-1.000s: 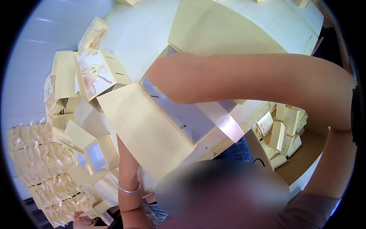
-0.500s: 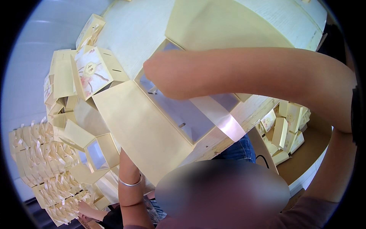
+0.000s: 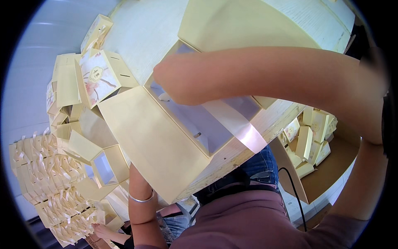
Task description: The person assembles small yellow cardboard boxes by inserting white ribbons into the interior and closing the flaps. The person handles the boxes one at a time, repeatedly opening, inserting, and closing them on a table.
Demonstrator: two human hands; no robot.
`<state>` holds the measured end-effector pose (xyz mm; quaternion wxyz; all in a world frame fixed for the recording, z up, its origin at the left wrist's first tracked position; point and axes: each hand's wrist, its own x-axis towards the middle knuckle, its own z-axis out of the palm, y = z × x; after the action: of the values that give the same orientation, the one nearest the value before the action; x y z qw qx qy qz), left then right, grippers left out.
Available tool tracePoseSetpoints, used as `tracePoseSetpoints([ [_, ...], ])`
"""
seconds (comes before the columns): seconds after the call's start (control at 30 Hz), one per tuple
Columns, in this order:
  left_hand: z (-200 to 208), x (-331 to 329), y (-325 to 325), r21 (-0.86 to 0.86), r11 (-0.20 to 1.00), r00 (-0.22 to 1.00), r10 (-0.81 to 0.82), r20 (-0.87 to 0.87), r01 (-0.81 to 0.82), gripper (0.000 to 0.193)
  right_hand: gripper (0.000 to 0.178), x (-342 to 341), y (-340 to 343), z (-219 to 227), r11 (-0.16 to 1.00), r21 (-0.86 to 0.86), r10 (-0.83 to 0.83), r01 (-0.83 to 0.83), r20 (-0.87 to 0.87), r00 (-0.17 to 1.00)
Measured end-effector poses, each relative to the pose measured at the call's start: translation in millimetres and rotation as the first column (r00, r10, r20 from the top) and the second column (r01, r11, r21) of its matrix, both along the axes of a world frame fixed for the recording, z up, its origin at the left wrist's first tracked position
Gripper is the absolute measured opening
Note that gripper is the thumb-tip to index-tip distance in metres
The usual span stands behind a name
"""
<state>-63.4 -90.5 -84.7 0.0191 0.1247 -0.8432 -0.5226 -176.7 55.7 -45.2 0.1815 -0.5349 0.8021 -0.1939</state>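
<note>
The right hand (image 3: 178, 79) is hovering at the open cream box (image 3: 192, 120) on the counter (image 3: 139, 39), hiding its fingers, opening and any hold; the near-left flap (image 3: 153, 143) is covering the left hand, grip untellable.

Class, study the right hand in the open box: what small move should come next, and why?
Probably the right hand should pinch the nearby white tip and ease it inward: only a little of it shows inside the open box, while a pale ribbon crosses its near edge.
</note>
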Motion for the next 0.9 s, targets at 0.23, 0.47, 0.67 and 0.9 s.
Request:
tracePoseSetpoints([
  [0.23,-2.0,-3.3,1.5,0.108,0.993,0.999,0.040,0.009,-0.041,0.027,0.029,4.0,-0.5,-2.1,0.987,0.050,-0.154,0.151,0.540,0.828],
  [0.47,14.8,6.8,3.3,0.620,0.723,0.952,0.235,0.194,-0.305,0.029,0.057,24.0,72.8,20.5,0.722,-0.363,0.412,0.590,0.910,0.056],
  [0.67,-18.7,3.6,-37.2,0.899,0.374,0.974,0.093,0.208,-0.228,0.029,0.063,3.9,182.2,50.0,-0.045,-0.784,0.835,0.619,0.310,0.454],
  [0.9,-19.3,34.6,-66.2,0.984,0.087,0.921,0.372,0.115,-0.158,0.012,0.022,-55.0,272.6,73.5,0.059,-0.821,-0.337,0.568,0.519,0.785],
])
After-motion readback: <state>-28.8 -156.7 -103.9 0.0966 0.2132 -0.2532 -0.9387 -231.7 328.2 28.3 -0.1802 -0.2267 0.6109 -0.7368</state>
